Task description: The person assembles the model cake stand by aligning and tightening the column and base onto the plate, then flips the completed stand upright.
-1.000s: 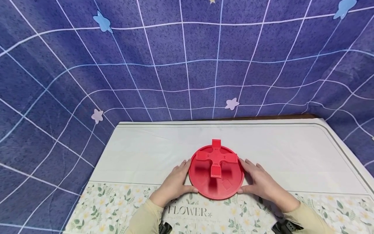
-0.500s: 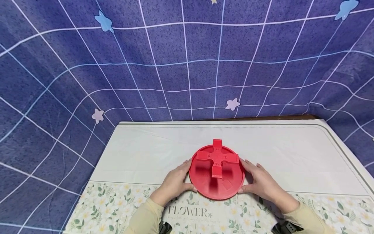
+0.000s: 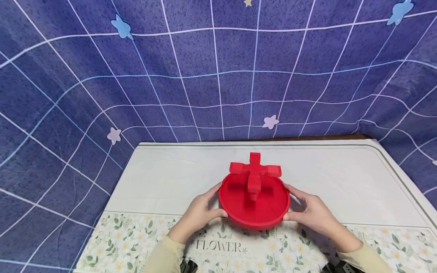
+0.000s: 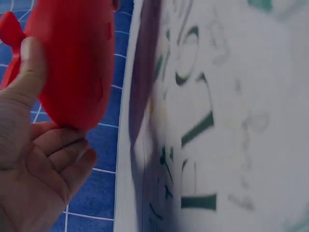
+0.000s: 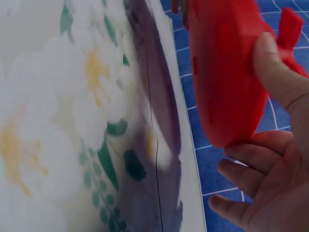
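Observation:
Between my two hands is a red round plastic base (image 3: 235,204), dish-like, with a four-armed red cross (image 3: 255,170) standing up from its middle. Its near edge tips down toward me. My left hand (image 3: 198,216) holds the left rim, thumb at the near side and fingers farther round. On the opposite rim, my right hand (image 3: 312,212) grips in the same way. Both wrist views show the base's underside (image 4: 77,72) off the tabletop, with a shadow on the cloth below. In the right wrist view, my right thumb (image 5: 270,58) presses the upper side while fingertips support the edge.
A table with a white cloth (image 3: 164,174) and a floral, lettered strip (image 3: 136,242) along its near part lies underneath. Behind and to the sides hangs a blue curtain (image 3: 191,91) with a grid and star shapes.
Both hands have raised the red base off the table and tilted it toward me. Earlier it lay flat on the cloth with the hands at its sides.

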Motion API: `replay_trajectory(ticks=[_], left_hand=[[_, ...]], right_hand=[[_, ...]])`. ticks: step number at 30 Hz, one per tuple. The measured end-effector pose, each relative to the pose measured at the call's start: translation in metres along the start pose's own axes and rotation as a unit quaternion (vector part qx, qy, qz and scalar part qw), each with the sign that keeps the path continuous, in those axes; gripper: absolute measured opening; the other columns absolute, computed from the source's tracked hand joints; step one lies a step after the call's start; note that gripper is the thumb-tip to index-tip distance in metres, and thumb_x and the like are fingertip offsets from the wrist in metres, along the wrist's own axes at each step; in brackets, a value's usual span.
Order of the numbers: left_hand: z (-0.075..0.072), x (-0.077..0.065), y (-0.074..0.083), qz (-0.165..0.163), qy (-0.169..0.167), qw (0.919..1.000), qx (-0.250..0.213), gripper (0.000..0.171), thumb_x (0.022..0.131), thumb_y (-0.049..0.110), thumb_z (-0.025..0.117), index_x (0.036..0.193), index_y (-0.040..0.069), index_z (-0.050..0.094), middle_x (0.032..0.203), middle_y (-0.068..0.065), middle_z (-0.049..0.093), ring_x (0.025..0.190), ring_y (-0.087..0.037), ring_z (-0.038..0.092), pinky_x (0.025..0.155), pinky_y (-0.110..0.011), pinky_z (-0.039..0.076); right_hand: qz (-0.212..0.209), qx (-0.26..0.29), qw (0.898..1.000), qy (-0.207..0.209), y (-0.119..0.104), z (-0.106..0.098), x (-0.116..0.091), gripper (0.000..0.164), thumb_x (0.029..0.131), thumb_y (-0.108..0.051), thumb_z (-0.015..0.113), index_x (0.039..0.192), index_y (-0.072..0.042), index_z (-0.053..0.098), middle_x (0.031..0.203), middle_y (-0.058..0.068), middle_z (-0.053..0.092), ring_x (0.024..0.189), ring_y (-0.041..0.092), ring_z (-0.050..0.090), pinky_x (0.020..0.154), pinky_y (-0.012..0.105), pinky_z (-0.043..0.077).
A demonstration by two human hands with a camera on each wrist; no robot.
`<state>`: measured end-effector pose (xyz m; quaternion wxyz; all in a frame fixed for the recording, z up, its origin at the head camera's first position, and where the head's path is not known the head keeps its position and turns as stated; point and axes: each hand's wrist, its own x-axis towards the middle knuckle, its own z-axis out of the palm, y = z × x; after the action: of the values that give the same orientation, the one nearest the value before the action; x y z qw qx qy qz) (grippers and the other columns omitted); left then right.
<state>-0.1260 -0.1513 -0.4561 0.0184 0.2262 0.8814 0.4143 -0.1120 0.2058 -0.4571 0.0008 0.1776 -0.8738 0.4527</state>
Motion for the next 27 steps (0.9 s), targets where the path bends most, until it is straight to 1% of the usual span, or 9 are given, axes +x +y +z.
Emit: replay_trajectory(ticks=[3, 6, 9, 12, 14, 19, 23, 26, 27], left_hand=[[-0.002, -0.004, 0.004, -0.002, 0.02, 0.999, -0.041, 0.083, 0.078, 0.042, 0.076, 0.149, 0.016, 0.042, 0.145, 0.004, 0.049, 0.132, -0.016, 0.046, 0.106, -0.043, 0.038], [-0.003, -0.007, 0.009, 0.003, 0.045, 0.9974, -0.057, 0.075, 0.082, 0.037, 0.075, 0.146, 0.011, 0.046, 0.143, 0.0, 0.052, 0.128, -0.021, 0.051, 0.101, -0.044, 0.042], [-0.003, -0.009, 0.011, 0.006, 0.081, 0.9955, -0.048, 0.066, 0.084, 0.035, 0.073, 0.142, 0.012, 0.052, 0.138, -0.001, 0.056, 0.119, -0.021, 0.059, 0.097, -0.041, 0.047], [0.0, -0.01, 0.012, 0.025, 0.13, 0.9909, -0.026, 0.052, 0.086, 0.03, 0.072, 0.134, 0.013, 0.061, 0.127, -0.001, 0.063, 0.108, -0.016, 0.065, 0.089, -0.033, 0.052], [0.002, -0.009, 0.011, 0.053, 0.166, 0.9846, -0.002, 0.042, 0.087, 0.025, 0.071, 0.128, 0.013, 0.066, 0.117, -0.002, 0.069, 0.084, -0.007, 0.069, 0.076, -0.022, 0.054], [0.004, -0.008, 0.01, 0.121, 0.235, 0.9632, 0.049, 0.035, 0.082, 0.011, 0.076, 0.116, 0.009, 0.073, 0.101, -0.006, 0.074, 0.056, 0.003, 0.052, 0.049, -0.013, 0.04], [0.004, -0.009, 0.012, 0.133, 0.255, 0.9551, 0.071, 0.033, 0.079, 0.01, 0.077, 0.112, 0.011, 0.075, 0.099, -0.004, 0.074, 0.073, -0.004, 0.068, 0.057, -0.014, 0.048], [0.003, -0.01, 0.016, 0.137, 0.262, 0.9515, 0.084, 0.033, 0.078, 0.011, 0.078, 0.111, 0.01, 0.075, 0.099, -0.004, 0.075, 0.086, -0.012, 0.071, 0.069, -0.019, 0.055], [0.003, -0.01, 0.018, 0.139, 0.265, 0.9503, 0.086, 0.033, 0.078, 0.011, 0.078, 0.11, 0.009, 0.075, 0.099, -0.005, 0.075, 0.088, -0.014, 0.071, 0.071, -0.021, 0.055]], right_hand=[[0.023, 0.067, 0.997, 0.006, -0.004, 0.0, -0.002, 0.072, 0.077, -0.02, 0.084, 0.138, 0.001, 0.053, 0.137, 0.017, 0.055, 0.128, 0.042, 0.047, 0.095, 0.056, 0.045], [0.043, 0.118, 0.992, 0.02, -0.011, 0.001, -0.003, 0.058, 0.084, -0.011, 0.077, 0.135, 0.005, 0.054, 0.134, 0.022, 0.056, 0.123, 0.041, 0.052, 0.088, 0.04, 0.053], [0.066, 0.154, 0.985, 0.041, -0.02, 0.002, -0.004, 0.049, 0.089, -0.009, 0.071, 0.132, 0.009, 0.055, 0.131, 0.026, 0.057, 0.114, 0.024, 0.062, 0.081, 0.023, 0.053], [0.084, 0.165, 0.981, 0.062, -0.031, 0.003, -0.005, 0.043, 0.093, -0.01, 0.066, 0.128, 0.012, 0.056, 0.125, 0.029, 0.06, 0.102, 0.004, 0.065, 0.078, 0.016, 0.052], [0.089, 0.152, 0.982, 0.073, -0.036, 0.004, -0.007, 0.04, 0.096, -0.013, 0.063, 0.127, 0.012, 0.057, 0.123, 0.028, 0.061, 0.098, -0.004, 0.062, 0.078, 0.014, 0.051], [0.052, 0.094, 0.989, 0.102, -0.04, 0.009, -0.014, 0.044, 0.095, -0.017, 0.065, 0.133, 0.004, 0.057, 0.12, 0.021, 0.065, 0.1, -0.004, 0.061, 0.077, 0.013, 0.05], [-0.032, -0.005, 0.985, 0.168, -0.037, 0.014, -0.017, 0.043, 0.087, -0.009, 0.073, 0.128, -0.003, 0.064, 0.109, 0.014, 0.071, 0.061, -0.011, 0.055, 0.047, 0.008, 0.041], [-0.081, -0.07, 0.97, 0.219, -0.036, 0.015, -0.018, 0.04, 0.08, -0.003, 0.077, 0.12, -0.004, 0.07, 0.102, 0.011, 0.073, 0.053, -0.008, 0.05, 0.037, 0.012, 0.03], [-0.09, -0.08, 0.966, 0.227, -0.036, 0.015, -0.017, 0.04, 0.079, -0.002, 0.078, 0.118, -0.003, 0.071, 0.102, 0.011, 0.074, 0.056, -0.009, 0.054, 0.041, 0.01, 0.034]])
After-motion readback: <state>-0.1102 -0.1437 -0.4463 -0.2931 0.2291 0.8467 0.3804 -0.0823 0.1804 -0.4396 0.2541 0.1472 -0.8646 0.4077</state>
